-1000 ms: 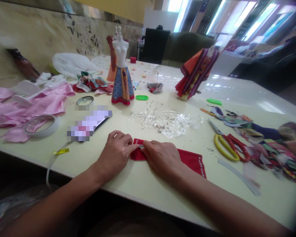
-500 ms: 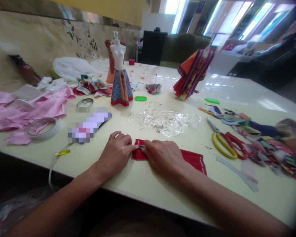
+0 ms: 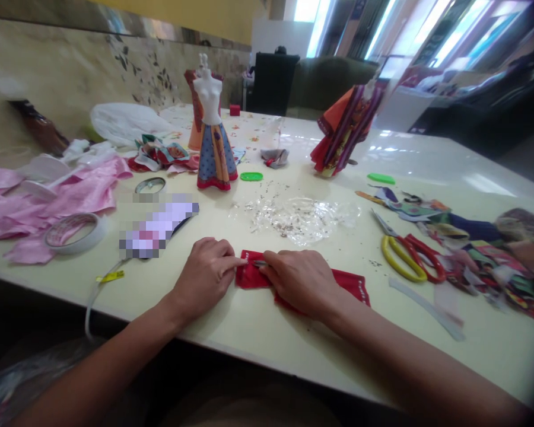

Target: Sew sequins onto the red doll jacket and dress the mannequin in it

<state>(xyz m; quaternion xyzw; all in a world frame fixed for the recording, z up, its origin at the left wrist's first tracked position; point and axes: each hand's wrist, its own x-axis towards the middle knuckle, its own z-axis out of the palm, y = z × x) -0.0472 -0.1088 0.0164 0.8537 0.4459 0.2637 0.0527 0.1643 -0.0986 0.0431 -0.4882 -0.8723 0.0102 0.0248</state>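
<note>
Left arm: the left forearm (image 3: 102, 362) reaches up from the bottom left, resting low toward the table edge.
Left hand (image 3: 203, 279): palm down, with the index finger stretched out and its tip on the red cloth (image 3: 252, 277); the other fingers curl loosely. Whether it pinches the cloth cannot be told.
Right arm: the right forearm (image 3: 409, 362) comes in from the bottom right, angled toward the middle.
Right hand (image 3: 297, 283): palm down on the cloth, fingers together and bent over the fold, pressing it. Any grip cannot be told.
Between the hands: a small silver sliver (image 3: 259, 263), too small to identify, at the cloth's fold.
Red cloth: folded, flat on the cream table (image 3: 267, 344), its stitched end extending past the right hand.
Nearby: clear plastic sheet (image 3: 300, 220) with specks, beyond the hands; yellow-and-red scissors (image 3: 403, 259) to the right; a roll of tape (image 3: 75, 233) to the left.
</note>
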